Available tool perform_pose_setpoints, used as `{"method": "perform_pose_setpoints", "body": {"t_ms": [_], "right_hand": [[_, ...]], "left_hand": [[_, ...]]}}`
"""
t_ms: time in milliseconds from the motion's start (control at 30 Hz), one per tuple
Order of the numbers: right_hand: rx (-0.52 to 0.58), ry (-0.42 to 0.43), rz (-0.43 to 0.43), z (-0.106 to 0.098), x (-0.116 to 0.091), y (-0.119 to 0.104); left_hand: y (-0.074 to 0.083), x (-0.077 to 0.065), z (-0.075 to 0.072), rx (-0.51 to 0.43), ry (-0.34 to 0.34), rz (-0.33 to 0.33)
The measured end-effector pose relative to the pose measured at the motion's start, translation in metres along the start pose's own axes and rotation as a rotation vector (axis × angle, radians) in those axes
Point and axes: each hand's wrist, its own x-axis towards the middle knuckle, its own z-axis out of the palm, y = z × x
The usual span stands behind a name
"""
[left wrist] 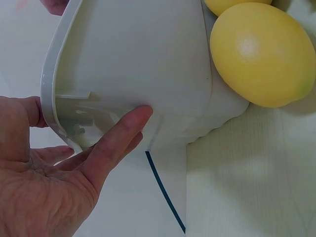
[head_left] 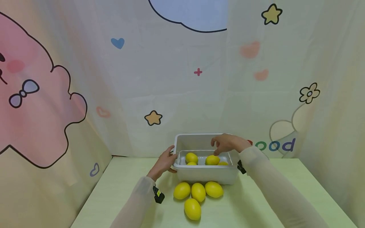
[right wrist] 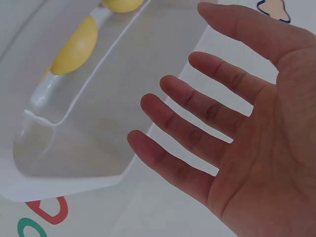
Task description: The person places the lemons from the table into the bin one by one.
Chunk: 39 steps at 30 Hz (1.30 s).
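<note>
A white plastic bin (head_left: 206, 176) stands on the table with several yellow lemons (head_left: 191, 157) inside. My left hand (head_left: 165, 162) holds the bin's left end, and in the left wrist view its thumb is at the rim while the fingers (left wrist: 123, 129) lie against the outer wall. Over the right part of the bin is my right hand (head_left: 228, 143), with nothing in its grasp. Its fingers (right wrist: 190, 133) are spread and slightly bent in the right wrist view. Just below it in the head view lies a lemon (head_left: 212, 160).
Several more lemons (head_left: 198, 192) lie on the pale table (head_left: 119, 196) in front of the bin, three of them close along its front wall. A printed curtain (head_left: 171, 79) hangs right behind the bin and along both sides.
</note>
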Motion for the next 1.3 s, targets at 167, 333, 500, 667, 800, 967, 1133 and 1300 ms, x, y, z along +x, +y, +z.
{"method": "perform_pose_setpoints", "body": {"t_ms": [167,333,500,667,800,967,1133,1300], "right_hand": [[-0.024,0.059,-0.050,0.000,-0.010,-0.004],[-0.035,0.121,-0.096,0.002,-0.022,-0.009],[-0.064,0.188,-0.154,0.005,-0.034,-0.011],[-0.051,0.285,-0.192,0.010,-0.047,-0.010],[-0.037,0.367,-0.205,0.015,-0.056,-0.006],[-0.001,0.433,-0.181,0.022,-0.062,0.003],[0.034,0.514,-0.138,0.029,-0.062,0.015],[0.062,0.585,-0.100,0.034,-0.062,0.028]], "left_hand": [[0.000,0.000,0.000,0.004,0.004,0.004],[0.000,0.001,0.000,0.008,0.003,0.008],[0.000,0.001,0.000,0.009,0.006,0.004],[0.000,0.002,0.000,0.007,0.008,0.003],[0.000,0.001,0.000,0.010,0.010,0.002],[0.000,0.001,0.000,0.011,0.014,0.003],[0.000,0.000,0.001,0.014,0.010,0.003],[0.000,0.001,0.001,0.012,0.012,-0.001]]}}
